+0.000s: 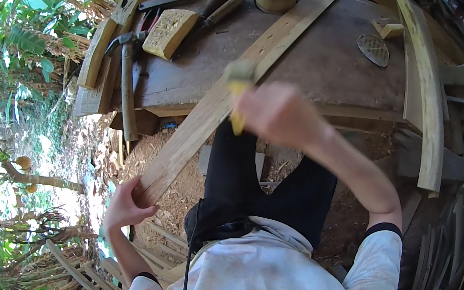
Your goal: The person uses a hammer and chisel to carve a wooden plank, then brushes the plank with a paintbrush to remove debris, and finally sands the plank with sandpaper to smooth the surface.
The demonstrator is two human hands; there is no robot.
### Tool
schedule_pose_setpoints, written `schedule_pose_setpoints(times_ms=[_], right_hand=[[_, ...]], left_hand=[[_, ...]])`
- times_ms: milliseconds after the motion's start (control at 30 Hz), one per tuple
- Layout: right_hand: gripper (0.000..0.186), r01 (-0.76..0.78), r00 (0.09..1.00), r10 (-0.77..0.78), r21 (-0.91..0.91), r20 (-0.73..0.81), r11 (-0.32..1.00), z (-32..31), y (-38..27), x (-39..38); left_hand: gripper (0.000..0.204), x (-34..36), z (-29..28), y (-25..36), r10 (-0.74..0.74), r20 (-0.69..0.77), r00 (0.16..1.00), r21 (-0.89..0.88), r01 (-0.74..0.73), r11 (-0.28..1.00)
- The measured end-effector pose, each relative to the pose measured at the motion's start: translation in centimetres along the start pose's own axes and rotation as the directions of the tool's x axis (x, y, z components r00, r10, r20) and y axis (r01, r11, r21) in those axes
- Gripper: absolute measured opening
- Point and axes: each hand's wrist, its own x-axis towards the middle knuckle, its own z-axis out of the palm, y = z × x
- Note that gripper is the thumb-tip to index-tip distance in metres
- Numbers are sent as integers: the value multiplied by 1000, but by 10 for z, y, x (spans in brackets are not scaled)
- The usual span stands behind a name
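The left hand (125,204) is gripping the long wooden plank (236,84); the right hand (275,112) is squeezing a yellow-handled brush (239,87) on it.

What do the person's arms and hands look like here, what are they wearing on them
Both hands are bare: no gloves, rings or watch show on the left hand or the blurred right hand. The forearms are bare too. The person wears a short-sleeved white shirt, smudged with faint reddish stains, with black cuff bands and a small yellow mark on the chest. A thin black cable runs down its front.
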Motion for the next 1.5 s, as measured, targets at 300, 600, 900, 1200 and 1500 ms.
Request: schedule_pose_setpoints(times_ms=[300, 600, 900, 1200, 1500], right_hand=[[18, -298, 953, 161, 691, 258, 658, -20, -32, 18], [42, -703, 369, 924, 618, -104, 351, -10, 142, -70], [77, -808, 501, 793, 141, -345, 572, 0, 133, -75], [59, -822, 520, 826, -389, -216, 416, -53, 139, -126], [35, -901, 405, 899, -241, -168, 361, -47, 150, -134]], left_hand=[[86, 23, 16, 18, 172, -17, 985, 48, -171, 984], [90, 18, 14, 7, 260, -100, 960, 116, -248, 962], [83, 26, 0, 8, 240, -129, 962, 146, -221, 964], [96, 23, 3, 36, 184, -141, 973, 233, -148, 961], [101, 69, 68, 125, 536, -343, 771, 174, -508, 843]])
